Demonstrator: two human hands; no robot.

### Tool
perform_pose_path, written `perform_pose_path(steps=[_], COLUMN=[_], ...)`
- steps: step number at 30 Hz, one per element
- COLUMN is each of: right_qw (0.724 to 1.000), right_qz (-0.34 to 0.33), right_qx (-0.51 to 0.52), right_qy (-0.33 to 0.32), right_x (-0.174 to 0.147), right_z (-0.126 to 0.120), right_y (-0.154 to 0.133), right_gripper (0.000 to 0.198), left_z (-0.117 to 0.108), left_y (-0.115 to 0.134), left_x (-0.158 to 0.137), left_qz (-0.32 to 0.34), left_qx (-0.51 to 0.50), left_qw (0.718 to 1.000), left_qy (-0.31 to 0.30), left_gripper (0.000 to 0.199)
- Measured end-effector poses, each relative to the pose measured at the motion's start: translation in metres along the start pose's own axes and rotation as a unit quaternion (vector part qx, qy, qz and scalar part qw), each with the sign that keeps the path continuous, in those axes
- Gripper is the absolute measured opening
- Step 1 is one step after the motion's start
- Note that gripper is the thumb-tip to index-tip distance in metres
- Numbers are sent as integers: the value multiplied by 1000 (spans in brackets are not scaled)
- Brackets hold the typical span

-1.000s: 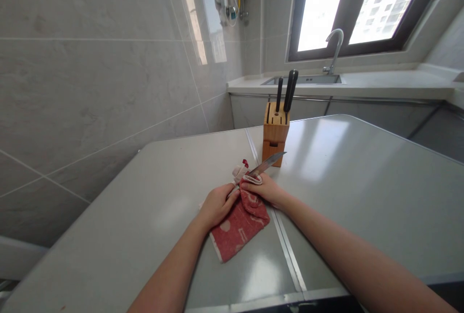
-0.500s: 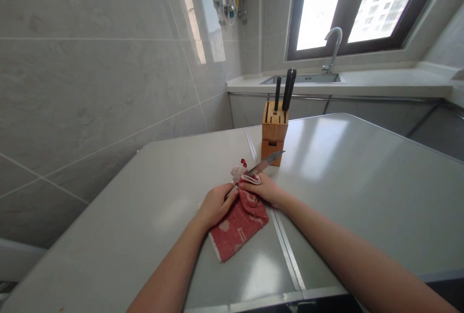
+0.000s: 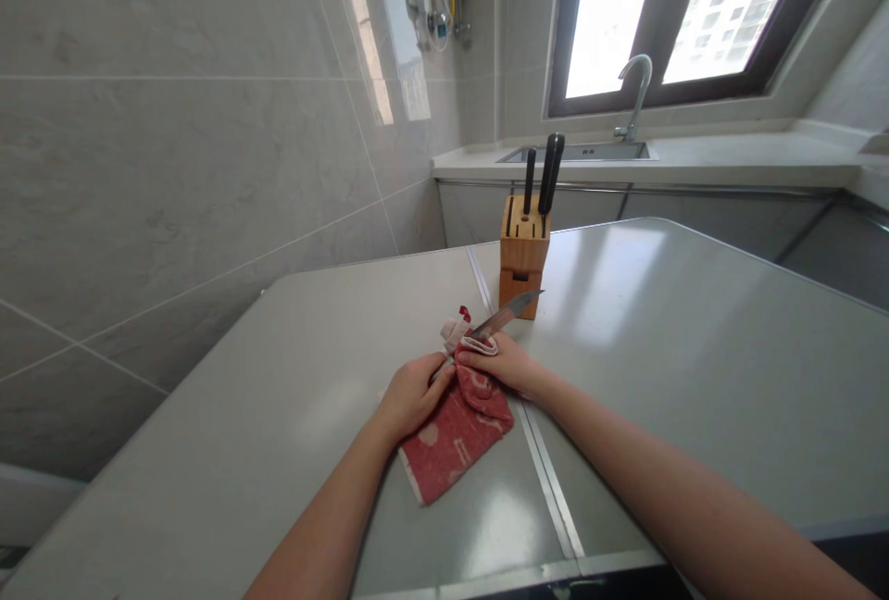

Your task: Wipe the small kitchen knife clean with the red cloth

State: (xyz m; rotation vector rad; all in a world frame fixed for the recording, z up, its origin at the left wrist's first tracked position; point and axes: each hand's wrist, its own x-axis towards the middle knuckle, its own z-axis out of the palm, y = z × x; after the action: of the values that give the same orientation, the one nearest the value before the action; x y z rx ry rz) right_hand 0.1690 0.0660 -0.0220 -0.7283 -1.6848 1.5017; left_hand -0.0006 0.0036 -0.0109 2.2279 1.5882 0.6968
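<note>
A knife (image 3: 510, 311) points up and to the right, its blade tip in front of the knife block. My left hand (image 3: 415, 393) is closed around its handle end, which is mostly hidden by the fingers. Around the blade near the handle is folded a red cloth (image 3: 455, 443) with pale patterns and a white edge. My right hand (image 3: 506, 364) pinches this cloth against the blade, thumb on top. The cloth's lower corner hangs down over the table. Beyond the hands stands a wooden knife block (image 3: 522, 257) with black-handled knives (image 3: 550, 176) in its slots.
The pale table (image 3: 306, 331) has a metal seam (image 3: 548, 480) running through its middle. At the back is a counter (image 3: 736, 148) with a sink and a curved faucet (image 3: 637, 91) under a window. A tiled wall (image 3: 208, 137) rises on the left.
The view has shifted very slightly. Both hands, the knife and the cloth hold nearly the same position.
</note>
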Motion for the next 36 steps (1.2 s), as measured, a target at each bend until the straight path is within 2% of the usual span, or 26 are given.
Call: perform_pose_path(steps=[36], right_qw=[1000], right_qz=[-4], right_qx=[-24], right_qy=[-8], right_x=[0], right_z=[0], right_y=[0], right_gripper=[27], left_z=[1], left_y=[-2], left_x=[1], left_qz=[-1], left_qx=[1], left_qw=[1000], left_qy=[7], left_gripper=[35])
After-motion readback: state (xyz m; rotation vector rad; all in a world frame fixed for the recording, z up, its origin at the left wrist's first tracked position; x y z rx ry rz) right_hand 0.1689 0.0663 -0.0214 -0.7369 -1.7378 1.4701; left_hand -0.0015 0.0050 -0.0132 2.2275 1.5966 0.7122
